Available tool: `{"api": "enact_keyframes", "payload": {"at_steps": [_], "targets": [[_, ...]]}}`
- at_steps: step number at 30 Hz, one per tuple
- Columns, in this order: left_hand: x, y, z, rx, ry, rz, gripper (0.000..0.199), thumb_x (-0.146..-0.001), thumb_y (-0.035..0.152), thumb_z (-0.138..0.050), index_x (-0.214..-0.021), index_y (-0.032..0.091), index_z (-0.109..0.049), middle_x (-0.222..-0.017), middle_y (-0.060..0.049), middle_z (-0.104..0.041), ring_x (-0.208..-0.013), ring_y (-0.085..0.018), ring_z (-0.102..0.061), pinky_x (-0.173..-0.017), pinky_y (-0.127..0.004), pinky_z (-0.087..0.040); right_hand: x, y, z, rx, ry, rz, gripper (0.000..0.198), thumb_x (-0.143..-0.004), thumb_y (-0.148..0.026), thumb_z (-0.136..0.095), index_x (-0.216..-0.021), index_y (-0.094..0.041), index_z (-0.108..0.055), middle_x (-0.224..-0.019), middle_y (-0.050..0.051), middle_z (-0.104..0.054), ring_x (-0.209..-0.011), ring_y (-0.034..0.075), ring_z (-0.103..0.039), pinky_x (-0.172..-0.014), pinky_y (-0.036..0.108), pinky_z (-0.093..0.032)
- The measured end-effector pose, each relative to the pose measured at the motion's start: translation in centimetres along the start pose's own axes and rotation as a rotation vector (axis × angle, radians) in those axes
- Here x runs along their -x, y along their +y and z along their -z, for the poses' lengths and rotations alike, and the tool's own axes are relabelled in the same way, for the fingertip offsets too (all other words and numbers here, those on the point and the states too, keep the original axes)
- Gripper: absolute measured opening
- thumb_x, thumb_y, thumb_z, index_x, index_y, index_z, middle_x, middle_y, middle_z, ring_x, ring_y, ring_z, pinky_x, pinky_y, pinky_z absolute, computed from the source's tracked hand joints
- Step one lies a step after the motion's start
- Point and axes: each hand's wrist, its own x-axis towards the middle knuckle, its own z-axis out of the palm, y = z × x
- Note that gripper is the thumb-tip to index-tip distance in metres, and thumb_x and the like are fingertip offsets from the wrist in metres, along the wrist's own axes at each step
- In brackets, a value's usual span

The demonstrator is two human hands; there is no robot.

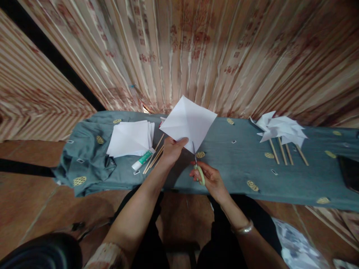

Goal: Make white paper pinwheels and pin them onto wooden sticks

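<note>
A square white sheet of paper (188, 121) with crease lines is held up over the table, one corner pointing toward me. My left hand (174, 147) pinches its lower left edge, thumb on top. In my right hand (209, 177) is a pair of scissors (199, 173) with pale green handles. The blades meet the paper at its near corner. To the left lies a stack of white paper sheets (129, 138). Beside it rest a green and white glue stick (143, 159) and several thin wooden sticks (154, 160), partly behind my left forearm.
Several white paper pinwheels (283, 129) on wooden sticks lie at the right of the cloth-covered table (238, 168). A dark object (349, 173) sits at the right edge. A pleated curtain (193, 56) hangs directly behind the table. A clear plastic bag (300, 243) is at lower right.
</note>
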Motion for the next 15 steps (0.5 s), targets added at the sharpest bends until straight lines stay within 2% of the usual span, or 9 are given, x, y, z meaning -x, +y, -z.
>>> {"api": "enact_keyframes", "payload": {"at_steps": [7, 15], "targets": [[-0.13, -0.41, 0.16, 0.006, -0.017, -0.028, 0.015, -0.059, 0.025, -0.076, -0.064, 0.015, -0.065, -0.06, 0.001, -0.063, -0.056, -0.013, -0.054, -0.058, -0.025, -0.042, 0.07, 0.13, 0.03, 0.021, -0.002, 0.009, 0.048, -0.068, -0.056, -0.08, -0.102, -0.022, -0.073, -0.07, 0.002, -0.069, -0.059, 0.012, -0.057, -0.06, 0.028, -0.052], [-0.17, -0.57, 0.3, -0.022, -0.008, -0.024, 0.017, -0.06, 0.027, -0.076, -0.061, 0.016, -0.063, -0.056, 0.002, -0.06, -0.055, -0.013, -0.052, -0.056, -0.025, -0.04, -0.06, 0.58, -0.17, -0.029, 0.038, -0.001, 0.05, -0.063, -0.055, -0.084, -0.099, -0.021, -0.073, -0.065, 0.0, -0.068, -0.057, 0.012, -0.057, -0.058, 0.028, -0.051]]}}
